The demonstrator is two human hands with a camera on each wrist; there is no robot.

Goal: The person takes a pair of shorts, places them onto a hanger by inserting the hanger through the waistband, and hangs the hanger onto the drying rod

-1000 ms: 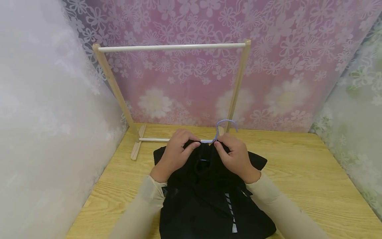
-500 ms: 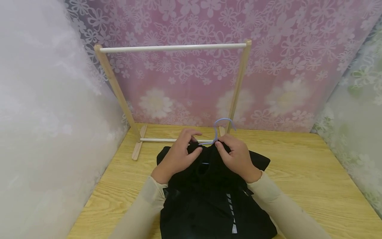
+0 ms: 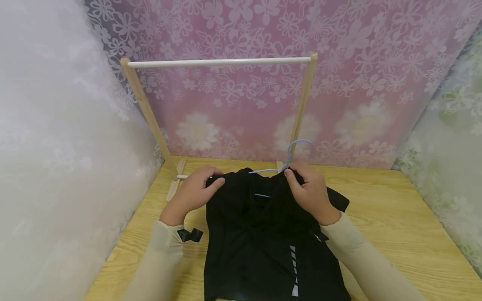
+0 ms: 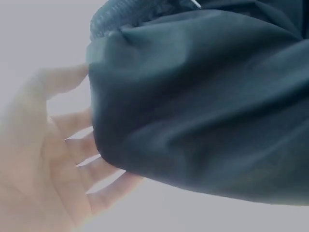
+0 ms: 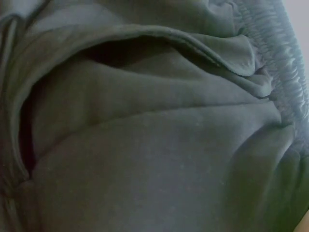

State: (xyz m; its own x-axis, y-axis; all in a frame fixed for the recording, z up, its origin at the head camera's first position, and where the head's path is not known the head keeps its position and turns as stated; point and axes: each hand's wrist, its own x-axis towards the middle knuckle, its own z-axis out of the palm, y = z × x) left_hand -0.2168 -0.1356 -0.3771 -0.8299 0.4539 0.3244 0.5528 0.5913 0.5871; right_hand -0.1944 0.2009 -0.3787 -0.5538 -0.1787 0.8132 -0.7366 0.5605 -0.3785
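A black garment [image 3: 244,246] with a grey striped print hangs from a thin light-blue clothes hanger [image 3: 268,170]. The hanger's hook rises at the right, and part of a lower bar shows through the garment's front opening. My right hand [image 3: 311,194] pinches the hanger at the base of its hook together with the garment's top edge. At the upper left corner, my left hand [image 3: 197,190] holds the cloth between thumb and fingers. In the left wrist view, the garment's dark cloth [image 4: 193,106] covers the fingertips. Gathered elastic [image 5: 280,53] and a curved opening show in the right wrist view.
Behind the garment stands a wooden rack with a white top rail [image 3: 222,62] and a white lower bar. Its left foot [image 3: 173,190] rests on the wood-grain table [image 3: 395,217]. A floral backdrop [image 3: 357,83] rises at the back, with pale walls at both sides.
My left hand has moved left from near the hook to the garment's corner, and the garment's top is spread wider. My right hand has shifted slightly up and right with the hanger.
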